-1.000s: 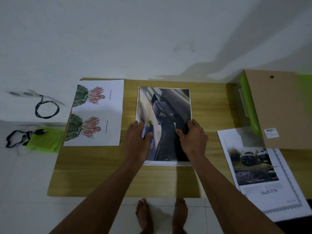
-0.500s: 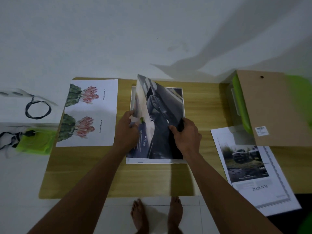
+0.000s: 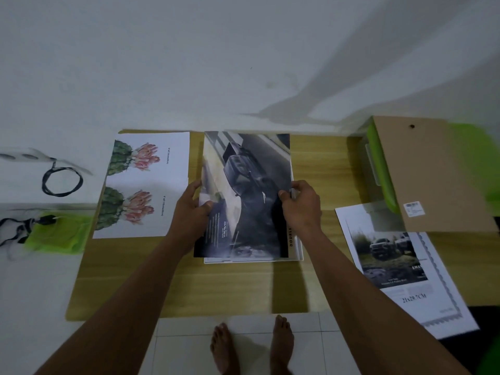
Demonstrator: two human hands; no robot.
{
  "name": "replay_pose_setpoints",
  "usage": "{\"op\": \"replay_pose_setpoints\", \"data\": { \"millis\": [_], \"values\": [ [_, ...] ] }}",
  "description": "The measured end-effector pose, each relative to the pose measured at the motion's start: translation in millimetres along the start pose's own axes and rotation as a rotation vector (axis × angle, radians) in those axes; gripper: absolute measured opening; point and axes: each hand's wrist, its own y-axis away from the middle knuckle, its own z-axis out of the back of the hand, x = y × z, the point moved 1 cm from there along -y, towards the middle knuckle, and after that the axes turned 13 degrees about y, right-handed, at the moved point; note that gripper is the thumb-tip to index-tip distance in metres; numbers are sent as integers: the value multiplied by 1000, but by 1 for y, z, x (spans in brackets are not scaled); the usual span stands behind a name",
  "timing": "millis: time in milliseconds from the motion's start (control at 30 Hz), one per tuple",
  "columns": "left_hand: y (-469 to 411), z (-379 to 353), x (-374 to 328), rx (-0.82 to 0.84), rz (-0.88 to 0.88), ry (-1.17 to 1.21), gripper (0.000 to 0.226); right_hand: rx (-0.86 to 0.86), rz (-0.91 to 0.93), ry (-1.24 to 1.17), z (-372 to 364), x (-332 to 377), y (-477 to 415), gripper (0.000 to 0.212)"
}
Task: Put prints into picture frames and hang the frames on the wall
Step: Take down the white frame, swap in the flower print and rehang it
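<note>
A dark print of a truck (image 3: 251,185) is held just above a white picture frame (image 3: 299,253) that lies flat in the middle of the wooden table (image 3: 173,280). My left hand (image 3: 193,209) pinches the print's left edge, thumb on top. My right hand (image 3: 300,205) pinches its right edge. The print covers most of the frame; only the frame's near and right rims show.
A sheet with two cactus-flower pictures (image 3: 143,185) lies at the left. At the right are a truck print on a white insert sheet (image 3: 400,261), a brown backing board (image 3: 435,174) and a green box (image 3: 378,169). A black cord (image 3: 62,182) and green cloth (image 3: 56,234) lie beyond the table's left edge.
The print lay flat on the frame, was lifted and tilted, and is now spread level above the frame, held at both side edges. My hands moved outward.
</note>
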Motion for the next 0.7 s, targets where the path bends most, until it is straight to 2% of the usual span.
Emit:
{"op": "replay_pose_setpoints", "data": {
  "millis": [100,200,300,400,433,567,633,700],
  "values": [
    [4,0,-5,5,-79,-68,52,-33,14,-39,7,2,3,11],
    [16,-1,-18,17,-151,-118,52,-21,17,-92,22,8,10,22],
    [34,-4,-41,11,-325,-210,48,-43,34,-104,42,20,21,38],
    [60,-14,-74,-44,-526,-291,39,-93,140,-88,66,46,37,40],
    [72,-20,-86,-45,-558,-290,36,-65,196,-113,76,60,45,41],
    [117,-45,-121,14,-663,-379,34,81,337,-236,112,113,80,64],
    [130,-52,-129,51,-702,-422,38,43,339,-249,126,126,88,50],
    [141,-57,-133,97,-709,-427,40,-34,355,-255,141,129,93,19]
  ]
}}
